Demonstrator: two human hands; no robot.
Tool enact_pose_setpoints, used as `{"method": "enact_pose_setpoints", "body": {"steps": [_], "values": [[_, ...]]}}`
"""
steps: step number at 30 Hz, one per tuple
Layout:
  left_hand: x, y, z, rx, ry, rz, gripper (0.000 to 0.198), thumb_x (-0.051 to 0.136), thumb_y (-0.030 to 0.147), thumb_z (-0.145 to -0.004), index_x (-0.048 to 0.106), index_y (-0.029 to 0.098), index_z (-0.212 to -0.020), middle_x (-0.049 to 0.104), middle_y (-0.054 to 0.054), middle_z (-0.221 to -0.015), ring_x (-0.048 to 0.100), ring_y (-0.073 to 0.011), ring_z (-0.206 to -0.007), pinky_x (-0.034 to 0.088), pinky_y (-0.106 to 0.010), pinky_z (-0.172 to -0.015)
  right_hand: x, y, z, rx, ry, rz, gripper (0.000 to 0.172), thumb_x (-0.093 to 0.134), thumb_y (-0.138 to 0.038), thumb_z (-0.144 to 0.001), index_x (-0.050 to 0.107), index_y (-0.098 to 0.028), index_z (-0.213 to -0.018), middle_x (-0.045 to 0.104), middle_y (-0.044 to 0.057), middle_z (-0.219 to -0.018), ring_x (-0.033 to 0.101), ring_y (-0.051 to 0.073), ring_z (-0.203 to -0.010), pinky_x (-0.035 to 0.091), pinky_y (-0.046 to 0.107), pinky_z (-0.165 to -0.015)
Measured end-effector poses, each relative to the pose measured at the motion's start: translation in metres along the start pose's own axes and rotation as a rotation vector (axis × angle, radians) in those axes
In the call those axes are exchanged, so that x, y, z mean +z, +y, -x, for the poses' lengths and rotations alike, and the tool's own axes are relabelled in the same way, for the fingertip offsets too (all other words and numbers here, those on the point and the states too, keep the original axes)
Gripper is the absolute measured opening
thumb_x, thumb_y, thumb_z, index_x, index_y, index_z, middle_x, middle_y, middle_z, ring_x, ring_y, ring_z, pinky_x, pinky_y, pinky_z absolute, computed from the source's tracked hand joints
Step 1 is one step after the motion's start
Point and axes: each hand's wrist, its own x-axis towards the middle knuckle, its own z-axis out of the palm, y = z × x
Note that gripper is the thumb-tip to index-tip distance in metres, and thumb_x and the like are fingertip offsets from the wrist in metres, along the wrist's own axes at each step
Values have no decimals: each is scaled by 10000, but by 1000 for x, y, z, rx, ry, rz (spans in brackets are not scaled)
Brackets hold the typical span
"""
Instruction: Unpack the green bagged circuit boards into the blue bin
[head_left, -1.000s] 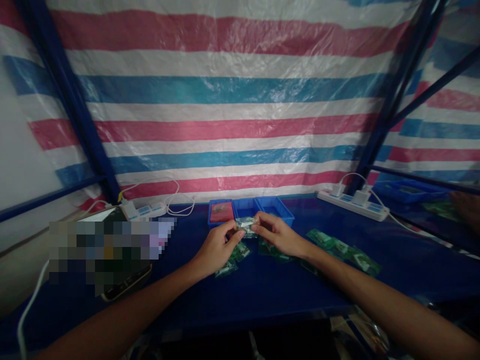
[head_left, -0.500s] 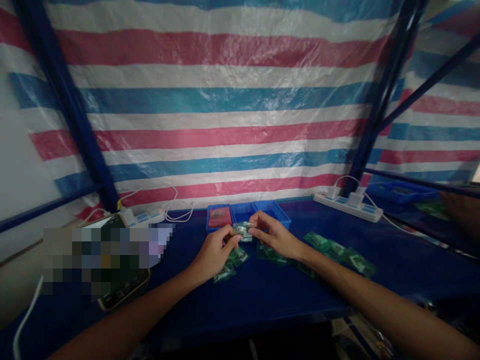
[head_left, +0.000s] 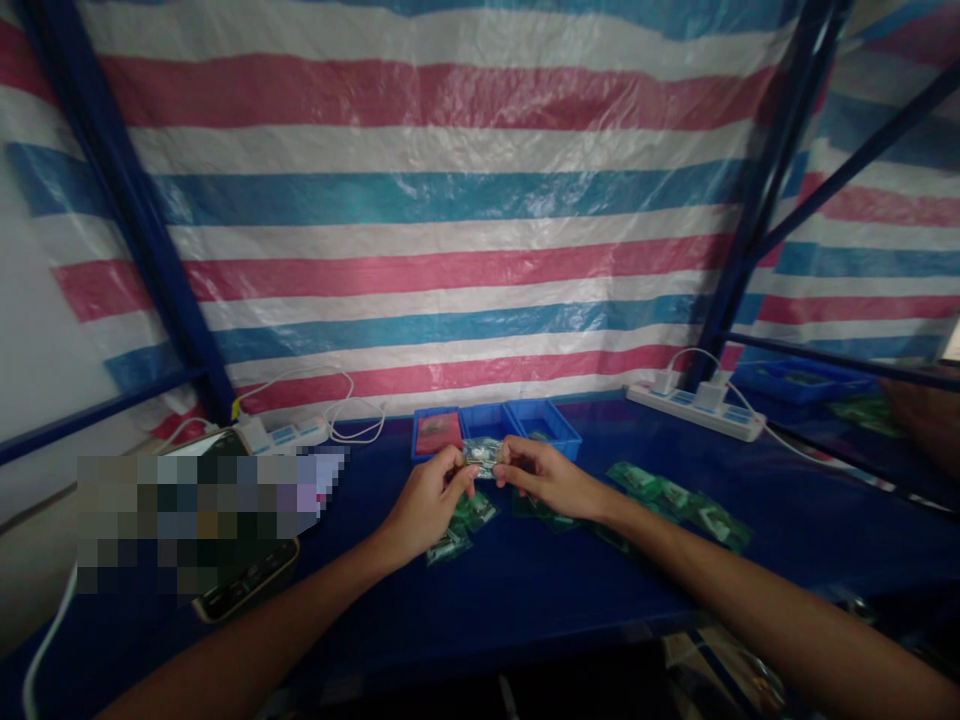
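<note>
A small clear plastic bag (head_left: 482,454) with shiny contents I cannot make out is stretched between my two hands. My left hand (head_left: 429,500) pinches its left end, and my right hand (head_left: 546,476) pinches its right end. Just behind it stands a blue divided tray (head_left: 559,412); a reddish piece (head_left: 439,433) lies in the left compartment. Under and beside my left hand are green-tinted packets (head_left: 450,543) on the blue table (head_left: 487,600). More such packets lie partly hidden below my right hand, and a row of green packets (head_left: 673,495) lies right of it.
White power strips (head_left: 697,412) with plugs and cables stand at the back right and back left. A dark device (head_left: 251,580), partly blurred out, lies on the left. At the far right are another blue tray (head_left: 806,382) and another person's hand (head_left: 919,410).
The plastic bag has been turned flatter and a little higher between my fingers. My right hand has dropped slightly, showing more of the tray's right compartment.
</note>
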Motion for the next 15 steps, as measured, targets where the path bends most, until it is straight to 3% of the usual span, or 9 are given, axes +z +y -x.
{"method": "enact_pose_setpoints", "body": {"steps": [11, 15], "values": [[-2, 7, 3, 25, -41, 5, 328, 541, 386, -1038, 644, 172, -812, 601, 19, -728, 516, -133, -640, 347, -243, -608, 0, -1, -1, -9, -11, 5, 318, 614, -519, -1009, 599, -202, -1003, 689, 13, -904, 559, 108, -605, 410, 208, -477], [-1, 8, 3, 3, -40, 31, 330, 534, 381, -1038, 623, 171, -798, 619, 13, -728, 519, -134, -642, 347, -242, -613, 0, -1, -2, -13, 12, 4, 339, 652, -527, -986, 618, -191, -955, 630, -16, -781, 543, 101, -574, 403, 202, -473]]}}
